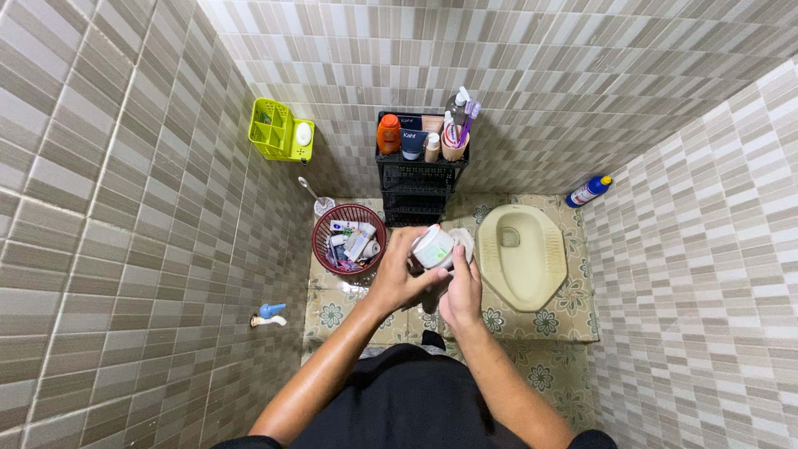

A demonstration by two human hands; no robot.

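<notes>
My left hand [397,278] grips a small white round jar [432,247] with a green-printed label, holding it in front of me over the floor. My right hand [461,293] is under and beside the jar, its fingers on a white lid-like piece [464,243] next to it. Both hands meet just right of a red wire bin [326,229] filled with tubes and packets.
A black plastic rack [420,179] with bottles and toothbrushes stands against the far wall. A beige squat toilet [520,256] lies to the right, a blue bottle [587,192] beyond it. A lime-green caddy [281,130] and a blue tap [268,314] are on the left wall.
</notes>
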